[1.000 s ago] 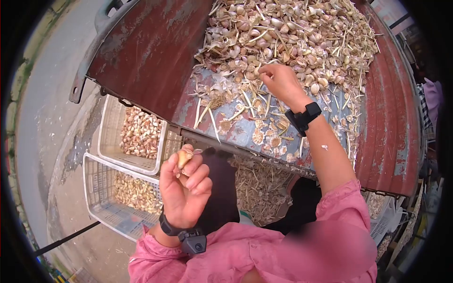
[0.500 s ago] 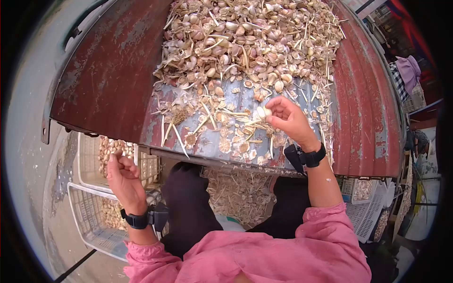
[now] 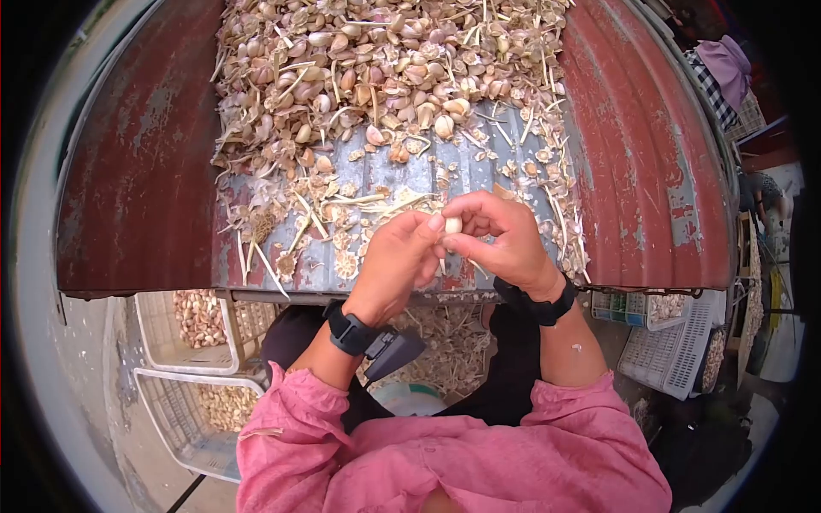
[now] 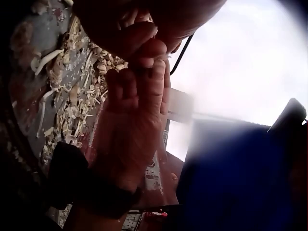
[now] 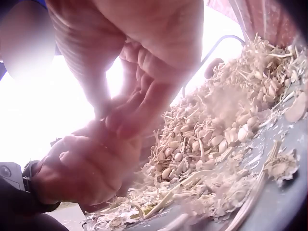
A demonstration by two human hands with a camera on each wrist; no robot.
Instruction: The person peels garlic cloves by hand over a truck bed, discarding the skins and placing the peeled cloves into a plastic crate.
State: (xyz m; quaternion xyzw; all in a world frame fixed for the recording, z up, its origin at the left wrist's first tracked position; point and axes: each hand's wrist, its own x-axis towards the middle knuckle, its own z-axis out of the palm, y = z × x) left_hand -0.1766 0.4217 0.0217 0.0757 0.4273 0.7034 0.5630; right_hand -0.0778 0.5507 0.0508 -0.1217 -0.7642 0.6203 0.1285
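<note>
One pale clove pinched at center frame

Pinched between the bent thumb and forefinger of the right hand, the clove sits just right of center, above the near edge of a metal bench. The left hand meets it from the left of the frame, thumb tip against its side; whether those fingers also grip it is hard to tell. Of the two, the right hand has the surer hold. The clove looks stubby, and its long axis cannot be made out behind the fingertips. Scraps and stalks lie around; a heap of garlic fills the top, cut off by the frame. At lower left, two crates, one upper and one lower, hold more cloves. Both wrist views show fingers meeting, dark in one and washed out in the other, the clove itself hidden.
</note>
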